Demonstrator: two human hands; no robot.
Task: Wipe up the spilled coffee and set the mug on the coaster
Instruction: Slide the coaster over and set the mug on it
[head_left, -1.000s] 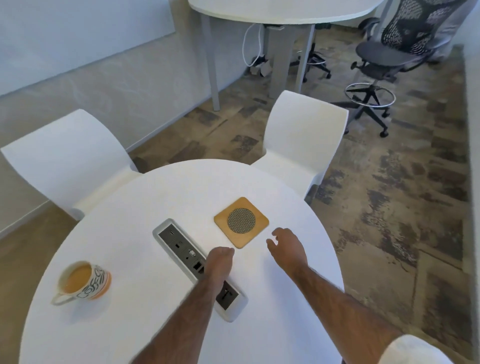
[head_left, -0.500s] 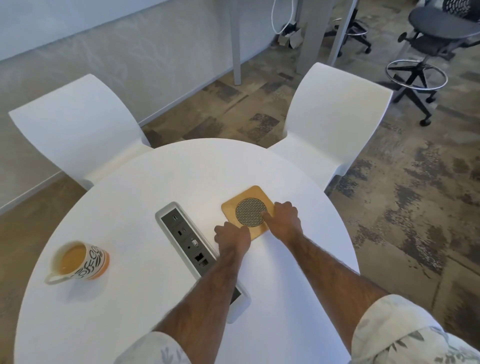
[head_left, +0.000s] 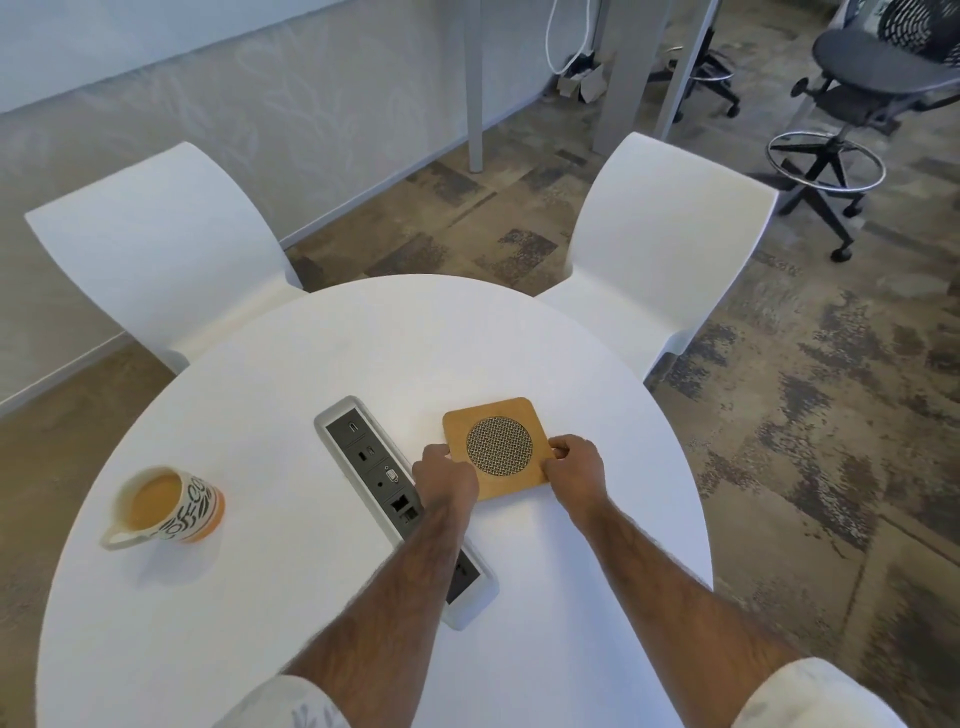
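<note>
Table (head_left: 322, 649): mug (head_left: 166, 506); sockets (head_left: 374, 467); coaster (head_left: 498, 449), perhaps lifted

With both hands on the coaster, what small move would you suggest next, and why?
Probably lift the coaster and carry it toward the mug: the left hand and right hand pinch its edges, and the mug stands beyond the socket strip.

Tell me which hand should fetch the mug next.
Left. The mug stands on the left of the table, past the socket panel, nearer the left hand. The right hand grips the coaster at its right edge and would probably have to cross the left one.
</note>
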